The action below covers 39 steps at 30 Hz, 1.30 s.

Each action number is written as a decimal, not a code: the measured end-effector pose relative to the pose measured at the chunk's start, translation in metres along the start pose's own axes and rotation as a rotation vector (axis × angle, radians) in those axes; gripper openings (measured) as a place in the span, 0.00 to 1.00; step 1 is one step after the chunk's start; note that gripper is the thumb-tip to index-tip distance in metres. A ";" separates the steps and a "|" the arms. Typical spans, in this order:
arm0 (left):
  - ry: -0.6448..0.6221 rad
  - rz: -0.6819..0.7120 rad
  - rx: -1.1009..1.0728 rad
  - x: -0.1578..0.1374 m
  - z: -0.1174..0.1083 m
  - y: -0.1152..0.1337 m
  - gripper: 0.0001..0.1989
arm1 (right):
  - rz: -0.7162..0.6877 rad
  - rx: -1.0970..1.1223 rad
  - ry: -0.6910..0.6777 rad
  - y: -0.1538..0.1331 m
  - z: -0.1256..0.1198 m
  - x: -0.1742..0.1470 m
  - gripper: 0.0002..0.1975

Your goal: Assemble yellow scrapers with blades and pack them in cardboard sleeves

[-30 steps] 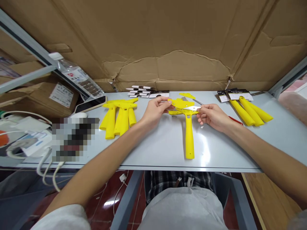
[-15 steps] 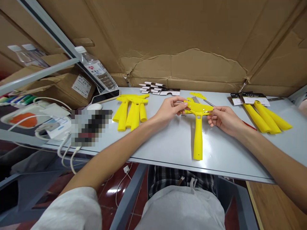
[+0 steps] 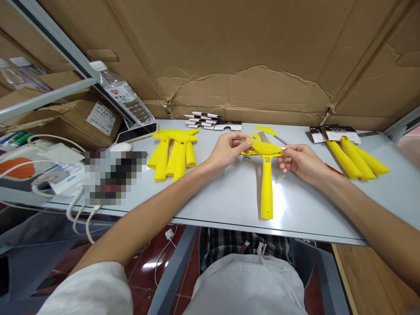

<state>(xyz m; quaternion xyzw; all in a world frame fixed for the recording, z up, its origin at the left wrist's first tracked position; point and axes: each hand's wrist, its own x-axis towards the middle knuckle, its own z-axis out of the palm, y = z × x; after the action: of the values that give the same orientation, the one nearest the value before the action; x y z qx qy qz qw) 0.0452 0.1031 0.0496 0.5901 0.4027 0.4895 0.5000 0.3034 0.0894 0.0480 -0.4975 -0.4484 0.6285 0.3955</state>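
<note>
Between my hands is a yellow T-shaped scraper (image 3: 267, 183), its handle pointing toward me over the table. My left hand (image 3: 227, 151) is closed, thumb and fingers pinching the left end of the yellow top plate (image 3: 262, 146) on its head. At the head's right end, my right hand (image 3: 300, 161) is closed in a pinch, with its other fingers curled; the fingertips hide the exact grip. Just behind the head lie a metal blade (image 3: 263, 136), a loose yellow plate (image 3: 266, 130) and a thin metal rod (image 3: 280, 140).
Several yellow scrapers (image 3: 179, 157) lie at left, and more with card sleeves (image 3: 357, 159) at right. Folded cards (image 3: 226, 125) sit at the back. A phone (image 3: 137, 133), water bottle (image 3: 126, 96) and white cables (image 3: 74, 210) are at left. Cardboard (image 3: 243, 52) walls the back.
The top plate now looks tilted over the scraper's head, where it looked flatter before. Both hands keep their pinches. The whole view has shifted slightly.
</note>
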 end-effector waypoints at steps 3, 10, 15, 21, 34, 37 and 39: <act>0.001 0.063 0.048 -0.001 0.002 -0.001 0.12 | 0.012 0.006 -0.002 -0.001 0.001 0.000 0.17; 0.073 0.124 0.129 -0.004 0.004 0.001 0.10 | 0.000 0.012 -0.022 -0.001 0.002 -0.002 0.15; 0.079 -0.008 0.014 -0.002 0.003 -0.003 0.15 | -0.001 0.017 -0.037 -0.001 0.002 -0.003 0.16; 0.067 -0.092 -0.079 -0.003 0.004 -0.007 0.17 | -0.008 0.016 -0.039 -0.001 0.003 -0.003 0.15; 0.018 -0.230 -0.212 -0.008 0.009 -0.002 0.14 | -0.006 0.029 -0.054 -0.002 0.004 -0.004 0.16; 0.021 -0.236 -0.213 -0.008 0.010 0.000 0.14 | 0.001 0.026 -0.053 -0.002 0.004 -0.004 0.16; 0.025 -0.235 -0.213 -0.008 0.010 0.001 0.13 | 0.002 0.024 -0.053 -0.001 0.004 -0.004 0.17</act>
<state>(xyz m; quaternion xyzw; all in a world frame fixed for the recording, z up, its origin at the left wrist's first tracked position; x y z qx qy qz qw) 0.0532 0.0936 0.0493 0.4767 0.4209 0.4749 0.6083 0.3000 0.0855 0.0508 -0.4763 -0.4506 0.6474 0.3887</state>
